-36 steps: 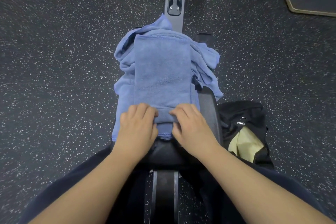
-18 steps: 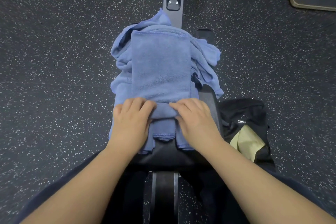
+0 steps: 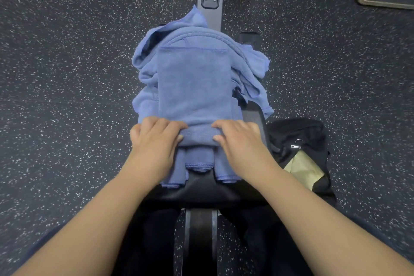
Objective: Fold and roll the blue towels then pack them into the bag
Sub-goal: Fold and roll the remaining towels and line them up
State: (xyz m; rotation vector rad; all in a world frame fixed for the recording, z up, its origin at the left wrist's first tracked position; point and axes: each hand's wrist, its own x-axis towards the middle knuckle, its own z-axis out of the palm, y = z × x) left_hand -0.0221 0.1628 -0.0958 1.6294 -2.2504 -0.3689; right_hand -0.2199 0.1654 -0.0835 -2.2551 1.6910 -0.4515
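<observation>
Rolling has only begun: the folded towel (image 3: 193,87) lies as a long strip on top of the heap of loose blue towels (image 3: 248,69) on the black bench (image 3: 201,192), its near end turned over into a first small roll. Both hands curl over that roll, the left hand (image 3: 154,141) and the right hand (image 3: 240,139) gripping its two ends. Most of the strip is flat and unrolled, the heap beneath looks unfolded, and the black bag (image 3: 298,141) sits open on the floor just right of the bench, with no towel visible inside
</observation>
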